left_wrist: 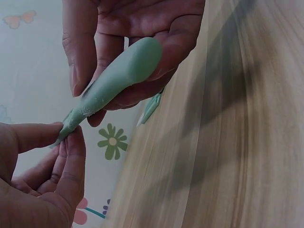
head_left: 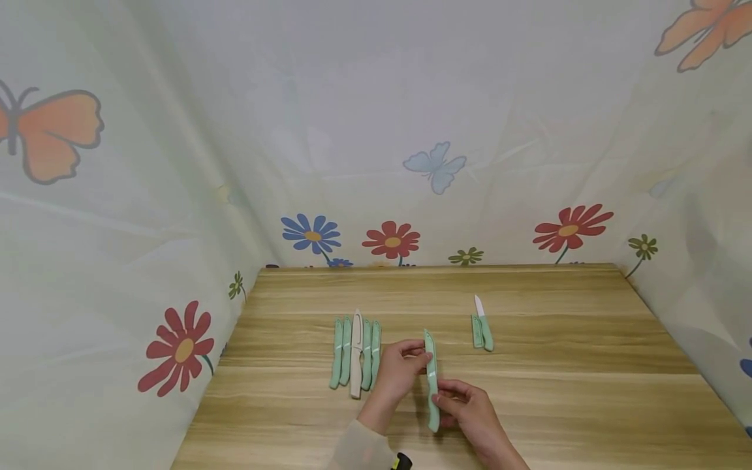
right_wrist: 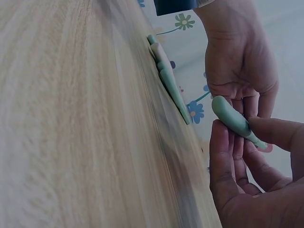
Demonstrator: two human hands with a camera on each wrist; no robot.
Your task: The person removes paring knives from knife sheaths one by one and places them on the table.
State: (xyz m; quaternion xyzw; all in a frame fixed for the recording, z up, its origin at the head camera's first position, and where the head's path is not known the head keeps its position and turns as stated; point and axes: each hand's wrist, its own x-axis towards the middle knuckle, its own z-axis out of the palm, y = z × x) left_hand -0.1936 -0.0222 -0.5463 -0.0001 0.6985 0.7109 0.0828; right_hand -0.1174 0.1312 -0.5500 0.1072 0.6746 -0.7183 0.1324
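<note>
A mint-green knife in its matching sheath [head_left: 432, 385] is held above the table, its tip pointing away from me. My left hand [head_left: 401, 371] pinches the sheath near the tip end between thumb and fingers. Lower down, my right hand [head_left: 474, 412] grips the green handle [left_wrist: 121, 71], thumb on one side and fingers on the other. The left wrist view shows the rounded handle end facing the camera. In the right wrist view the same handle [right_wrist: 230, 115] slants between both sets of fingers.
Left of my hands, several sheathed green knives [head_left: 337, 359] lie side by side with a longer beige knife [head_left: 356, 365] among them. At the right, a white-bladed knife with a green handle [head_left: 486, 333] lies beside a green sheath [head_left: 476, 331]. Flower-printed curtains surround the wooden table [head_left: 576, 405].
</note>
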